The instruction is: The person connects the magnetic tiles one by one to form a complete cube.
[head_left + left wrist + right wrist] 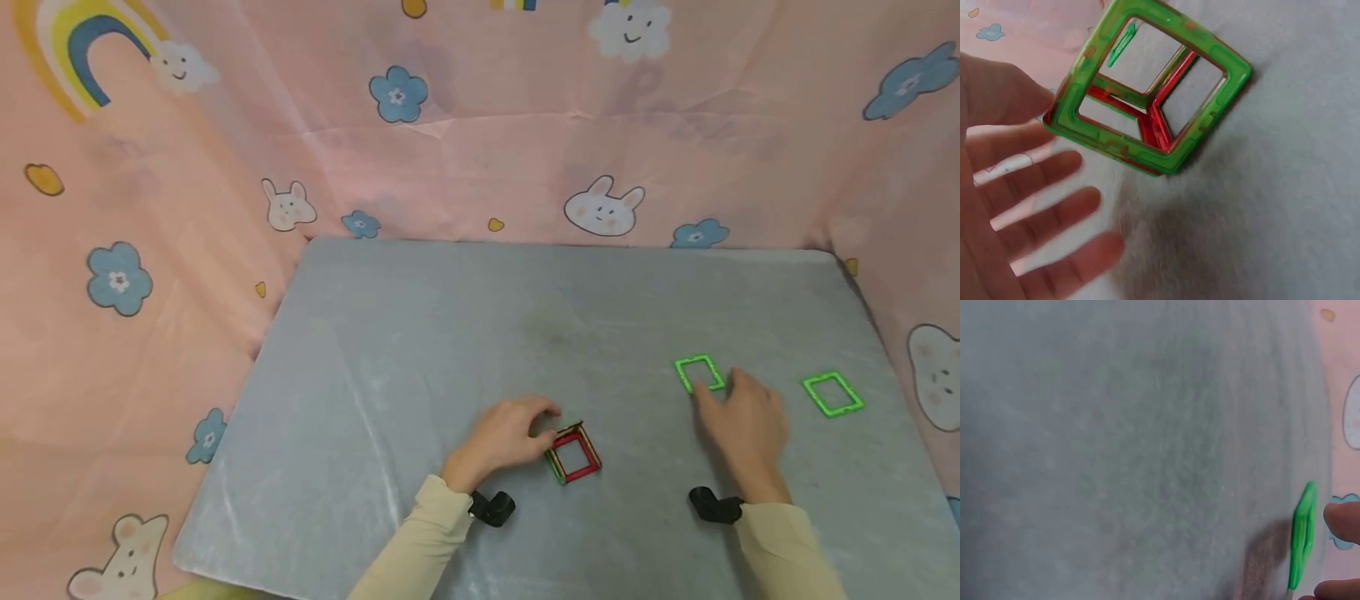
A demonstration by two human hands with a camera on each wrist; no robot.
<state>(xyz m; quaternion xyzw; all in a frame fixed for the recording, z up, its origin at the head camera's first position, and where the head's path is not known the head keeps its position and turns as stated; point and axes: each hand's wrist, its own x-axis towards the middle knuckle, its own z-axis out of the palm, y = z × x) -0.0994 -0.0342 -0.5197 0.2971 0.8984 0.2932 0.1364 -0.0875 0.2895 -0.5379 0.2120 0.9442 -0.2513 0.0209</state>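
Observation:
A small open cube of red and green magnetic tiles (592,457) stands on the table, its green face (1207,128) nearest in the left wrist view. My left hand (504,435) is beside its left side, fingers spread; the thumb (1013,94) is at one corner, and I cannot tell whether it touches. Farther right, my right hand (746,425) hovers by a green square tile (681,364), thumb over its near edge in the head view. In the right wrist view that green tile (1297,540) shows edge-on near the fingertips, with no grip on it visible.
Another green square tile (851,408) lies flat to the right of my right hand. The grey table (420,333) is bounded at the back and sides by a pink printed cloth (480,158). Each wrist wears a black camera.

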